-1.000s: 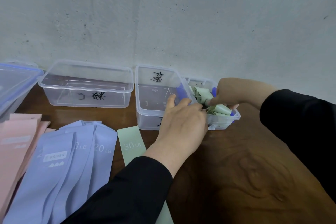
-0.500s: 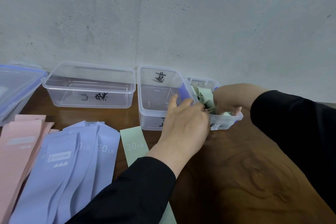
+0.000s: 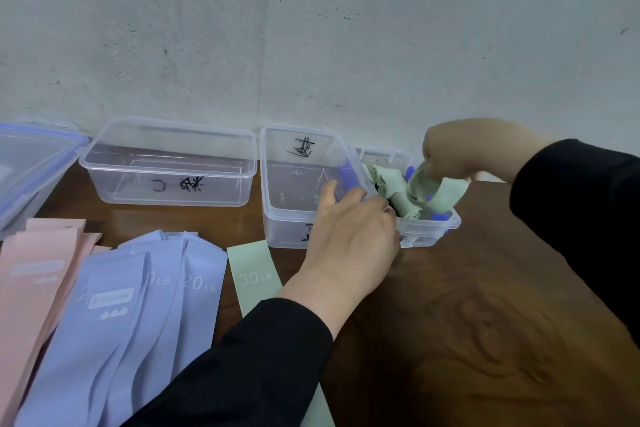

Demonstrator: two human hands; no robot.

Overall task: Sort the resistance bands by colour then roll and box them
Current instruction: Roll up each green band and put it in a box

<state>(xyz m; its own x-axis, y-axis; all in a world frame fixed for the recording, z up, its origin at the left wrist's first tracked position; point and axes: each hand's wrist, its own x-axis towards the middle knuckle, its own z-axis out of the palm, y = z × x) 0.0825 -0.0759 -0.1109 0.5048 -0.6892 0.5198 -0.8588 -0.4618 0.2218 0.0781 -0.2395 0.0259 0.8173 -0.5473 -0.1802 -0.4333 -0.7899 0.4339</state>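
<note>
green rolls (image 3: 393,189) fill the small clear box (image 3: 431,230) at the right end of the row, by the wall. right hand (image 3: 457,149) hovers above that box with its fingers curled round a loose green band (image 3: 446,192), which hangs in an open loop over the rolls; it looks as if the band has sprung out of its coil, though the blur there hides exactly how the fingertips pinch it. left hand (image 3: 353,232) reaches forward with fingers fairly straight and laid on the near rims where the green box meets the empty middle box (image 3: 277,218), probably to steady the light plastic while the other hand works; it grips nothing that i can see.

one flat green band (image 3: 254,276) marked 30 lb lies on the wooden table (image 3: 485,322) beneath the left sleeve, not yet rolled. purple bands (image 3: 138,305) lie fanned beside it, pink bands (image 3: 31,274) further left, so sorting appears done. another empty clear box (image 3: 169,163) and a blue-edged lid (image 3: 31,163) wait at the left, likely for those colours. judging by this, green is nearly boxed and the other two colours remain.
</note>
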